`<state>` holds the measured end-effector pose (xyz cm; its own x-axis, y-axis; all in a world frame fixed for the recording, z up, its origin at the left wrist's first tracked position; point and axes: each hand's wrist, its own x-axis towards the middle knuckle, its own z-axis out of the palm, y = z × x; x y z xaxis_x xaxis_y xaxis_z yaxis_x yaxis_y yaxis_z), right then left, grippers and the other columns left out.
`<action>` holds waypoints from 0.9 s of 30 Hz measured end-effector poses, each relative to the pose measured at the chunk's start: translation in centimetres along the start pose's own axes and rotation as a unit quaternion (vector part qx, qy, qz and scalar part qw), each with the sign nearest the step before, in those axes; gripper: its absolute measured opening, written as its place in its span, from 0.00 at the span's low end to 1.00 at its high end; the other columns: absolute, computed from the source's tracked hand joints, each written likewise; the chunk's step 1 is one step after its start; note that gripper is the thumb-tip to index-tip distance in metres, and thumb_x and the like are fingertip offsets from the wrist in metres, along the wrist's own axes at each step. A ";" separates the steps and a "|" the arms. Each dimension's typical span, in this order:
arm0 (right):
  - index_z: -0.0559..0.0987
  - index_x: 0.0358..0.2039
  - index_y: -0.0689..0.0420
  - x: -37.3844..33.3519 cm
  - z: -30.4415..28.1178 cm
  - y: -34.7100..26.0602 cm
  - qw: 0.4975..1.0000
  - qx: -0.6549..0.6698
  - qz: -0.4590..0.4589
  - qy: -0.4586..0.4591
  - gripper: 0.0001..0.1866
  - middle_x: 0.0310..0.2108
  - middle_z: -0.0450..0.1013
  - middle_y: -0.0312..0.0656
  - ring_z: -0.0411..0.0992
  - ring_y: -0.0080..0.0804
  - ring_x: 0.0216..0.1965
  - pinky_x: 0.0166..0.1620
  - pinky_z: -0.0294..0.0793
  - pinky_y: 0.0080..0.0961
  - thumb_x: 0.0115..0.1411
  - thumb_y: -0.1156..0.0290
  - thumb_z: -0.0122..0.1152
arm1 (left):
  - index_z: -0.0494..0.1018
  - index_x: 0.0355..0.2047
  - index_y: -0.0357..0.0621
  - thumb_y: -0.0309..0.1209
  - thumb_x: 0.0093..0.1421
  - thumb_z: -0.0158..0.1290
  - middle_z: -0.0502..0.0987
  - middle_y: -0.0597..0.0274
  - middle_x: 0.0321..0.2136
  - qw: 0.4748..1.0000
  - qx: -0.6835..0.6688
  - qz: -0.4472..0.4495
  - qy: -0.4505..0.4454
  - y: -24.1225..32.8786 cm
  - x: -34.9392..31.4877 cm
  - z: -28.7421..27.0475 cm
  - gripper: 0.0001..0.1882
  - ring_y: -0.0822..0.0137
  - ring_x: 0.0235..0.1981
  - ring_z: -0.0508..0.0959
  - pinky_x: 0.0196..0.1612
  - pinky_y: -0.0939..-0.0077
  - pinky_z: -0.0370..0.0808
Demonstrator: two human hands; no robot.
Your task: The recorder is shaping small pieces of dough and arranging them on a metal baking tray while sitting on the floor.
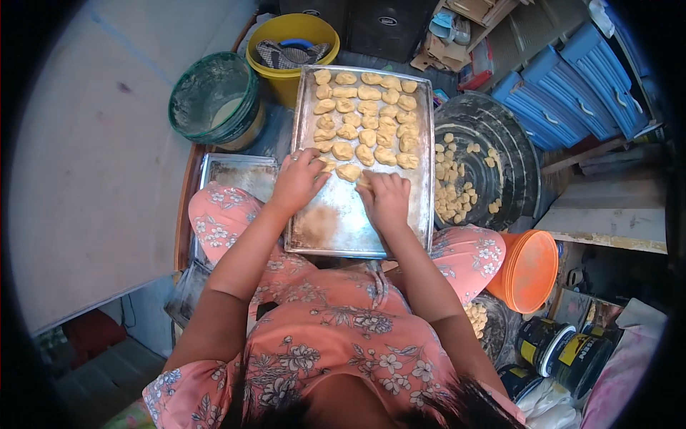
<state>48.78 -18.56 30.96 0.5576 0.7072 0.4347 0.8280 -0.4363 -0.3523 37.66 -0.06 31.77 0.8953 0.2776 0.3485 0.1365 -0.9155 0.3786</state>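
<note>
A metal baking tray (336, 229) rests across my lap. Rows of lumpy yellow dough pieces (368, 108) cover its far part, while its near part is bare, stained metal. At the left end of the nearest row, my left hand (299, 182) has its bent fingers on a dough piece (328, 164). My right hand (388, 199) pinches another dough piece (364, 180), mostly covered by the fingers, toward the right of that row. Between the hands lies a single dough piece (348, 172) that neither appears to hold.
Right of the tray, a wide black basin (511, 164) holds many small dough lumps. Beyond the tray's far left corner stand a green bucket (187, 107) and a yellow bucket (325, 32). Another tray (243, 171) lies by my left knee, an orange bucket (532, 272) by my right.
</note>
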 end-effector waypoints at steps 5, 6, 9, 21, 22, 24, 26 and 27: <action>0.78 0.39 0.52 1.9 0.2 0.6 0.998 -0.004 0.047 -0.042 0.19 0.35 0.73 0.38 0.66 0.38 0.39 0.46 0.59 0.35 0.49 0.57 0.66 | 0.75 0.39 0.46 0.34 0.55 0.55 0.74 0.63 0.39 0.996 0.012 -0.078 -0.049 -0.4 0.0 0.9 0.12 0.59 0.45 0.71 0.48 0.60 0.64; 0.78 0.39 0.52 1.8 -0.9 0.5 0.997 -0.024 0.055 -0.049 0.20 0.39 0.72 0.39 0.66 0.39 0.41 0.47 0.58 0.35 0.48 0.56 0.67 | 0.75 0.39 0.46 0.34 0.55 0.55 0.74 0.63 0.39 0.995 0.015 -0.080 -0.049 -0.6 -0.1 0.8 0.12 0.59 0.45 0.71 0.48 0.60 0.64; 0.76 0.43 0.53 0.5 -4.5 1.6 0.984 -0.037 0.105 -0.136 0.23 0.45 0.68 0.42 0.65 0.43 0.49 0.50 0.61 0.39 0.48 0.56 0.67 | 0.74 0.42 0.47 0.34 0.54 0.56 0.73 0.62 0.40 0.995 -0.044 -0.085 -0.018 -0.7 -0.2 0.5 0.15 0.58 0.45 0.71 0.48 0.60 0.63; 0.77 0.39 0.58 -0.3 0.4 5.3 0.983 0.166 0.073 0.011 0.14 0.40 0.70 0.48 0.70 0.46 0.40 0.42 0.69 0.36 0.50 0.70 0.65 | 0.75 0.42 0.50 0.35 0.52 0.58 0.72 0.64 0.42 0.995 0.076 0.057 -0.023 2.8 1.0 3.8 0.16 0.59 0.48 0.68 0.52 0.60 0.57; 0.77 0.39 0.58 -0.3 -0.4 4.7 0.983 0.166 0.075 0.012 0.14 0.40 0.70 0.48 0.70 0.46 0.40 0.42 0.69 0.36 0.50 0.70 0.65 | 0.75 0.42 0.50 0.35 0.52 0.58 0.72 0.64 0.42 0.995 0.075 0.058 -0.025 2.9 0.9 3.8 0.16 0.59 0.48 0.68 0.52 0.60 0.57; 0.78 0.38 0.54 -0.4 -1.9 3.2 0.995 0.052 0.080 0.006 0.15 0.41 0.69 0.42 0.66 0.43 0.45 0.48 0.63 0.39 0.49 0.67 0.64 | 0.75 0.43 0.51 0.36 0.51 0.58 0.72 0.63 0.44 0.999 0.028 0.040 -0.012 3.5 0.8 3.6 0.18 0.59 0.49 0.68 0.52 0.58 0.57; 0.77 0.40 0.53 -0.3 -1.3 3.5 0.995 0.050 0.080 -0.007 0.16 0.41 0.68 0.41 0.65 0.42 0.45 0.48 0.61 0.39 0.48 0.66 0.64 | 0.74 0.44 0.51 0.38 0.51 0.59 0.71 0.62 0.45 0.997 0.026 0.072 -0.009 4.7 1.4 3.4 0.19 0.59 0.49 0.68 0.53 0.57 0.56; 0.77 0.41 0.52 0.0 -1.3 3.8 0.996 0.050 0.075 -0.018 0.18 0.42 0.67 0.41 0.64 0.40 0.45 0.49 0.59 0.39 0.48 0.65 0.65 | 0.74 0.45 0.51 0.39 0.51 0.59 0.70 0.62 0.46 0.994 0.025 0.102 -0.002 5.2 1.8 3.4 0.20 0.59 0.49 0.68 0.53 0.56 0.56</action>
<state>52.02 -20.94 30.67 0.6706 0.6588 0.3410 0.7244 -0.4826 -0.4923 41.41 -5.25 31.47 0.9078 0.0836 0.4110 -0.0271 -0.9662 0.2564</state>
